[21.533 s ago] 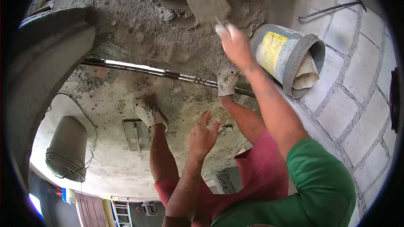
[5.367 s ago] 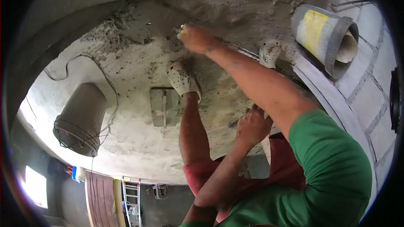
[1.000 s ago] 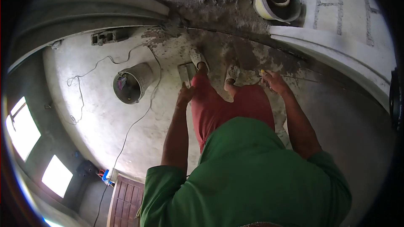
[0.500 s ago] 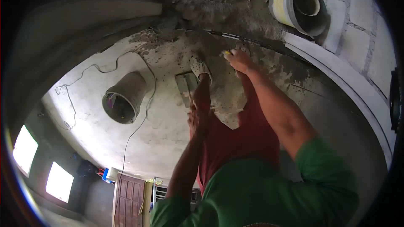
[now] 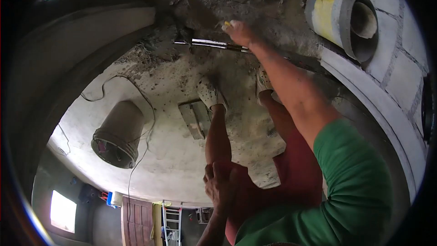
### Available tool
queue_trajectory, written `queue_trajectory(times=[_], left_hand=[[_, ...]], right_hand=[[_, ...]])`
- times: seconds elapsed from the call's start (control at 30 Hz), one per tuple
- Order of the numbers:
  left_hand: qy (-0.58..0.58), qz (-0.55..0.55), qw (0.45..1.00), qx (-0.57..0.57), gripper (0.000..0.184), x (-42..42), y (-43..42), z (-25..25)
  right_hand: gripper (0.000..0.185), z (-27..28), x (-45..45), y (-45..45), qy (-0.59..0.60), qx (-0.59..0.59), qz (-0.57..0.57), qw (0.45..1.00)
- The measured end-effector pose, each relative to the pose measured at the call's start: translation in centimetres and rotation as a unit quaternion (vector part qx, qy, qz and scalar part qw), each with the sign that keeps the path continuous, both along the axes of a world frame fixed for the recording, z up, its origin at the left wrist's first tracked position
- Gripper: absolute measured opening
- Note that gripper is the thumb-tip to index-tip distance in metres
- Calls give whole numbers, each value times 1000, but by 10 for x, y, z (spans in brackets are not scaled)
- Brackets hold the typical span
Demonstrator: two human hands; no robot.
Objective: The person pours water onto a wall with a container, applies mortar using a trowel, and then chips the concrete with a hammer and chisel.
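My right hand (image 5: 239, 33) is closed round the yellow-tipped handle of a trowel (image 5: 201, 12). The trowel's dark blade points up and left over rough wet mortar (image 5: 264, 0) at the top of the view. My left hand (image 5: 220, 184) rests on my left knee, by the hem of the red shorts, its fingers spread a little and holding nothing. A flat float (image 5: 195, 118) with a wooden handle lies on the floor beside my left shoe (image 5: 210, 94).
A yellow-labelled bucket (image 5: 328, 17) lies tilted at the upper right, by a block wall (image 5: 400, 70). A grey bucket (image 5: 119, 130) and a cable (image 5: 150, 105) are at the left. A curved concrete edge (image 5: 104, 32) rises at the upper left. A ladder (image 5: 172, 221) stands far back.
My right hand has moved up and left with the trowel, over the mortar. My left hand has shifted down to the knee. The view has tilted, and both buckets appear larger.
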State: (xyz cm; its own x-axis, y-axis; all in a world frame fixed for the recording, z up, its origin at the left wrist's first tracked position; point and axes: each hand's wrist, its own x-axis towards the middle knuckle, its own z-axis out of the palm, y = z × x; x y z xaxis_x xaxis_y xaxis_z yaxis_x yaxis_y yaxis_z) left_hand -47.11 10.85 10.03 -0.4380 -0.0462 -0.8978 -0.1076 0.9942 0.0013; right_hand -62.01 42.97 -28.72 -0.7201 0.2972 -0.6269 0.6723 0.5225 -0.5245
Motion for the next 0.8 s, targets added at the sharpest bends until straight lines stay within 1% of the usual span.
queue_trajectory(times=[0.07,0.13,0.17,0.2,0.27,0.33,0.43,0.53,0.57,0.6,0.63,0.7,0.77,0.8], left_hand=[[17,-11,1000,-13,72,0,-10,-9],[17,-21,1000,-11,73,-9,-10,-16],[32,-32,999,-3,71,-13,-9,-18],[46,-41,998,4,70,-15,-8,-18],[41,-30,999,10,69,-19,-7,-19],[64,-43,997,31,73,-20,-9,-23],[64,-43,996,43,73,-19,-12,-21],[50,-27,998,35,72,-19,-14,-20],[49,-24,998,38,72,-17,-15,-20],[53,-27,997,39,72,-15,-17,-21],[59,-30,997,40,71,-15,-17,-21],[51,-22,998,32,71,-16,-14,-20],[44,-17,999,22,70,-18,-11,-21],[39,-19,999,17,70,-18,-9,-22]], right_hand=[[51,-23,-8,30,-4,32,-11,999],[51,-88,1,73,7,121,123,985],[53,-77,1,86,27,150,202,967],[55,-53,-5,103,46,177,281,942],[57,-44,0,134,-26,193,132,972],[58,-34,10,158,-5,200,137,970],[58,-25,28,197,-18,221,120,968],[59,9,32,212,-53,205,111,971],[56,26,37,203,-102,66,-36,992],[54,42,42,194,-145,-76,-182,970],[54,57,45,178,-145,-75,-179,970],[50,73,39,138,-120,-192,-293,929],[50,59,24,106,-64,-254,-213,941],[53,35,12,89,-26,-227,-143,963]])
